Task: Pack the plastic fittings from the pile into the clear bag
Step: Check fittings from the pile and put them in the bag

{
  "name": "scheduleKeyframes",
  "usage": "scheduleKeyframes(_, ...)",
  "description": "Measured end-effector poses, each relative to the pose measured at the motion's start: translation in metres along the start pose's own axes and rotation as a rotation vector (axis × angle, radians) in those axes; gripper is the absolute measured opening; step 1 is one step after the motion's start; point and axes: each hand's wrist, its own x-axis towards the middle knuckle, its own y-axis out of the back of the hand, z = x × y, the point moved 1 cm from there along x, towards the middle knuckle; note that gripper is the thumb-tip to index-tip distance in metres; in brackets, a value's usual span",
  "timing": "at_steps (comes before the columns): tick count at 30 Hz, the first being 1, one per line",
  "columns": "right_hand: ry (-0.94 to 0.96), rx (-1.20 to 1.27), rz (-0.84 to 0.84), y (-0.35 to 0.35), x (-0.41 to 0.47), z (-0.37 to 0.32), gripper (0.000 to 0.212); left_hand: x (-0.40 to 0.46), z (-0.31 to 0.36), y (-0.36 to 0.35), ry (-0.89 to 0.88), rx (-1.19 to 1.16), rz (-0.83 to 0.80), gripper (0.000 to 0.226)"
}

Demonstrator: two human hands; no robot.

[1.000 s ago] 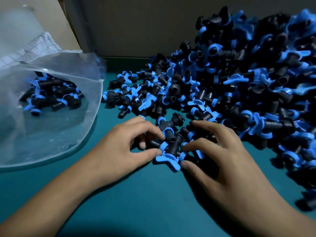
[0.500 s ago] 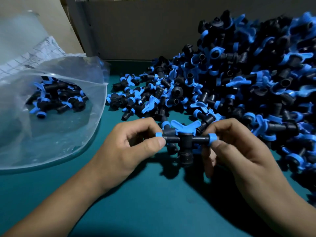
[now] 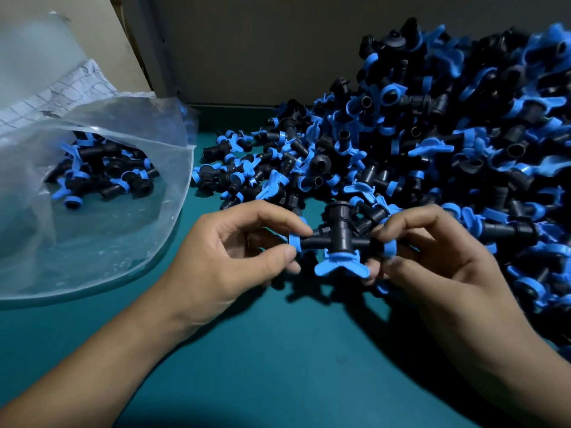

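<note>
A black cross-shaped fitting (image 3: 338, 239) with blue end caps and a blue wing handle is held just above the teal table, in front of the pile. My left hand (image 3: 234, 257) pinches its left end between thumb and forefinger. My right hand (image 3: 432, 257) pinches its right end. The wing handle points down toward me. A large pile of black and blue fittings (image 3: 432, 134) fills the right and back of the table. The clear bag (image 3: 102, 236) lies open at the left with several fittings (image 3: 102, 174) inside.
The teal table (image 3: 278, 366) extends toward me below my hands. A grey wall panel (image 3: 262, 47) closes off the back. Crumpled white gridded material (image 3: 61, 91) lies behind the bag at the far left.
My hands lifted one fitting out of the pile's front edge, then turned it over, so the blue wing handle went from top to bottom.
</note>
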Motion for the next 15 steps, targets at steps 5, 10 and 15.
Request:
scheduleKeyframes(5, -0.006, 0.028, -0.06, 0.0006, -0.0012, 0.001, 0.016, -0.0002, 0.0007, -0.0019, -0.027, -0.058, -0.02, 0.023)
scheduleKeyframes(10, 0.097, -0.094, 0.004, -0.005, -0.0027, -0.0029, 0.011, -0.0002, 0.0018, -0.0019, -0.075, -0.038, -0.083, 0.02)
scheduleKeyframes(15, 0.125, -0.159, 0.025, -0.0075, -0.0029, -0.0041, 0.022, 0.0001, 0.0026, -0.0017, -0.076, -0.082, -0.103, 0.018)
